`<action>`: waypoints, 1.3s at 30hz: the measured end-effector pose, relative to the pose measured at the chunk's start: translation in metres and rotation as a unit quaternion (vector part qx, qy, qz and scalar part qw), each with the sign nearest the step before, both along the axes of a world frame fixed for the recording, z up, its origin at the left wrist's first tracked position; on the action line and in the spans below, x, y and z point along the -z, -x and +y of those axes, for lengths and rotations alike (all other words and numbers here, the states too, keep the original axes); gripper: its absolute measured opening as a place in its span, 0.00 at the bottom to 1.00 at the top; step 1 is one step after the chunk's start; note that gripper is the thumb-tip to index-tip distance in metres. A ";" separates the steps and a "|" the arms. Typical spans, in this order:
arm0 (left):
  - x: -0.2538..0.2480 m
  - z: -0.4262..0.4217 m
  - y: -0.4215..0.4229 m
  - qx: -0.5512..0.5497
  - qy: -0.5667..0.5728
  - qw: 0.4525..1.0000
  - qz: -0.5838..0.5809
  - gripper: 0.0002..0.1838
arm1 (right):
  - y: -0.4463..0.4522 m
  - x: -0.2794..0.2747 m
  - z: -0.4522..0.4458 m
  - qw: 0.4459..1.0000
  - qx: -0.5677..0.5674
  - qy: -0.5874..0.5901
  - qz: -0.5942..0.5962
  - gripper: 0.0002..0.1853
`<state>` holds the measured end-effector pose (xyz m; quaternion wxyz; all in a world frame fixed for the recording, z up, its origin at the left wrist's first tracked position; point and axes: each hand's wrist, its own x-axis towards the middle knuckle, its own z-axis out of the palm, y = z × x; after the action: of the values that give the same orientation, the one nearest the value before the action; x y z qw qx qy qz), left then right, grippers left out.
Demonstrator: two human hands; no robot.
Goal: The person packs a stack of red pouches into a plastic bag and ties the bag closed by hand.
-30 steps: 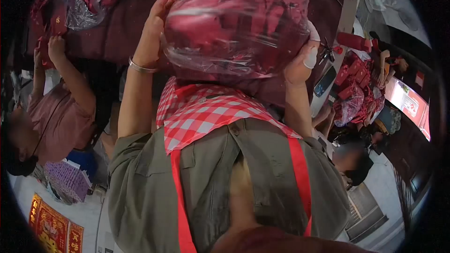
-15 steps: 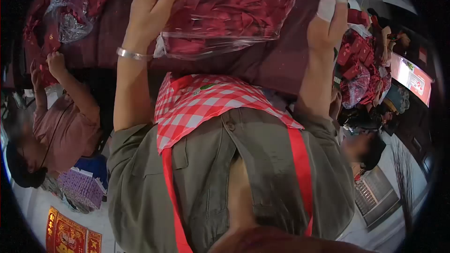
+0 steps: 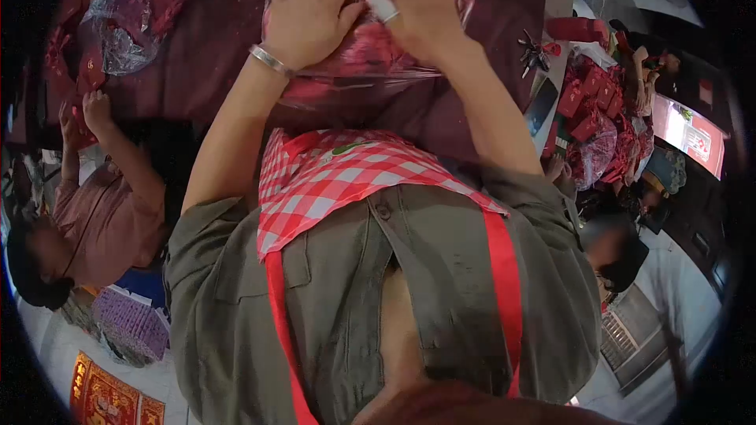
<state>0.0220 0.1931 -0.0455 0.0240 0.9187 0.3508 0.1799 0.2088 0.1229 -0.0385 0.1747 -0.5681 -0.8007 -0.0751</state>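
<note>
A clear plastic bag (image 3: 370, 51) full of red pieces lies on the dark red tablecloth (image 3: 504, 24) in front of me. My left hand (image 3: 309, 25), with a bracelet at the wrist, rests flat on the bag's left side with the fingers stretched out. On the right side of the bag lies my right hand (image 3: 425, 20), its fingers extended and slightly blurred. White wraps cover parts of its fingers. Both palms cover much of the bag, so its far side is partly hidden.
Another plastic bag of red pieces (image 3: 134, 16) lies at the far left, where a co-worker's hand (image 3: 96, 110) handles red items. Red packets (image 3: 598, 94) are heaped on the right. A dark spiky cluster (image 3: 535, 53) sits near the table's right edge.
My hands were raised and wide apart at either side of the bag. They have come inward and down onto it, and the bag now looks more squeezed together.
</note>
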 end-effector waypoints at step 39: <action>0.042 0.035 0.090 -0.372 0.633 0.638 -0.233 0.25 | -0.057 0.085 -0.067 0.821 0.402 0.340 0.222 0.22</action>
<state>-0.0679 0.2285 -0.0870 0.6117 0.3984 0.6736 0.1156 0.2660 0.0562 -0.1236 0.0977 -0.8641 -0.4158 0.2662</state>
